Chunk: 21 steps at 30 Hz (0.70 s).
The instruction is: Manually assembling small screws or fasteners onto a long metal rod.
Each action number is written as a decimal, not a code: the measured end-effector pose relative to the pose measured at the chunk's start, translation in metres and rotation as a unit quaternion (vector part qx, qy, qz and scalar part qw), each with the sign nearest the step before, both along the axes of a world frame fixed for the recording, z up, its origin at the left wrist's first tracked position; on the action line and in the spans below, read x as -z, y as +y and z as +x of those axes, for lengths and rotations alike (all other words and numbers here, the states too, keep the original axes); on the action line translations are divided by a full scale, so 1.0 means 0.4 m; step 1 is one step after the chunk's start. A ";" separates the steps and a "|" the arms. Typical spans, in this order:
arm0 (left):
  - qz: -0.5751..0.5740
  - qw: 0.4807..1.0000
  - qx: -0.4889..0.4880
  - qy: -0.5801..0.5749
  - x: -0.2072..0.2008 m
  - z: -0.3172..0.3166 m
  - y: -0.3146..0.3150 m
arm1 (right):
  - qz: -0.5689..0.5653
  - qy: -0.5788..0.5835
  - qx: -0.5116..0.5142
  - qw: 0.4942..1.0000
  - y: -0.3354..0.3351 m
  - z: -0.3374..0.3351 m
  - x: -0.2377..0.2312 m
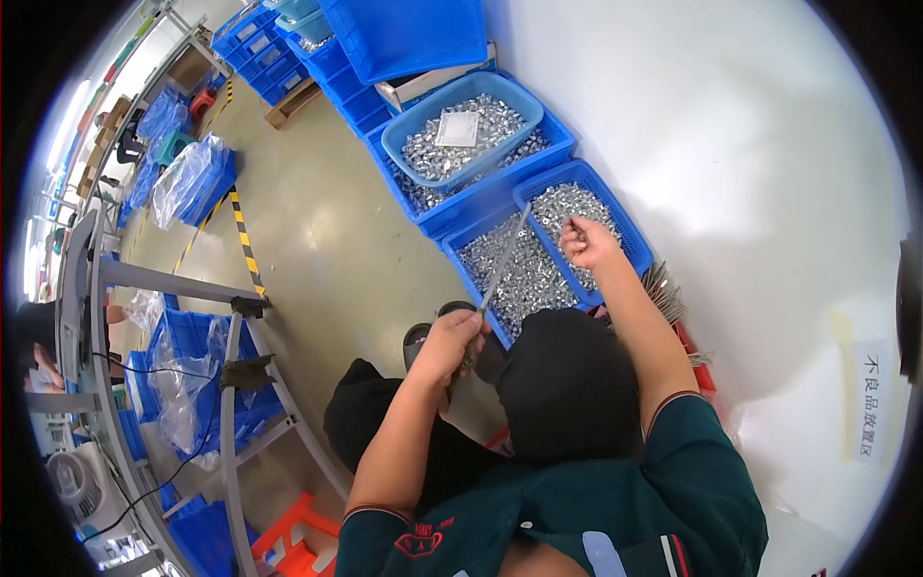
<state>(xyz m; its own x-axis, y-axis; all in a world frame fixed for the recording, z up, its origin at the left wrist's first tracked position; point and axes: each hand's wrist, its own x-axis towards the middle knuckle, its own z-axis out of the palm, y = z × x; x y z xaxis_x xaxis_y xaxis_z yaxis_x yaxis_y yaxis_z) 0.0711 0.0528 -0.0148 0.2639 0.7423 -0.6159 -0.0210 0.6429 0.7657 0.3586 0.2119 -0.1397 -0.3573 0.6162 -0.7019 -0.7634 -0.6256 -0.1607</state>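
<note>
My left hand [452, 344] is closed round the lower end of a long thin metal rod [504, 260], which slants up and to the right. The rod's far end reaches over a blue bin [468, 281] filled with small shiny metal parts [517, 274]. My right hand [590, 242] hovers over a smaller blue basket [630, 236] set in that bin, which holds more such parts [567, 207]. Its fingers are pinched together near the rod's tip but apart from it. Whatever lies between them is too small to tell.
Beyond stands another blue bin [562, 149] bearing a light-blue basket [394, 144] of metal parts with a white card [458, 129] on top. A bundle of thin rods [661, 293] is beside my right forearm. A white wall [750, 192] rises right; a grey metal frame [231, 385] stands left.
</note>
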 end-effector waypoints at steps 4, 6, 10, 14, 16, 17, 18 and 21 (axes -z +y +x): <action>-0.027 0.996 -0.051 -0.065 -0.029 -0.028 0.006 | 0.043 -0.021 -0.060 0.997 -0.038 -0.121 -0.061; -0.022 0.996 -0.053 -0.072 -0.037 -0.026 0.010 | 0.055 -0.068 -0.176 0.980 -0.062 -0.142 -0.031; -0.006 0.994 -0.070 -0.086 -0.055 -0.044 -0.006 | 0.080 -0.135 -0.225 0.962 -0.070 -0.190 -0.084; 0.021 0.994 -0.066 -0.086 -0.055 -0.068 -0.023 | 0.143 -0.143 -0.245 0.948 -0.056 -0.204 -0.175; 0.044 0.995 -0.053 -0.068 -0.055 -0.081 -0.033 | 0.164 -0.109 -0.263 0.944 -0.048 -0.205 -0.219; 0.053 0.994 -0.056 -0.073 -0.059 -0.086 -0.038 | 0.166 -0.146 -0.256 0.941 -0.050 -0.213 -0.246; 0.059 0.994 -0.059 -0.064 -0.065 -0.090 -0.045 | 0.174 -0.148 -0.253 0.940 -0.049 -0.216 -0.266; 0.088 0.992 -0.061 -0.067 -0.074 -0.106 -0.060 | 0.213 -0.158 -0.263 0.927 -0.048 -0.220 -0.344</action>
<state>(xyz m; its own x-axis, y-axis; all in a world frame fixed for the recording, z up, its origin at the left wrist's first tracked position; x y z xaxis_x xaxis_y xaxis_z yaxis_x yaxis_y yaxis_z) 0.0286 0.0288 0.0147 0.2366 0.8667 -0.4392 -0.1986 0.4856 0.8513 0.2704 0.1925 -0.0021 -0.5051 0.6605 -0.5555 -0.2424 -0.7263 -0.6432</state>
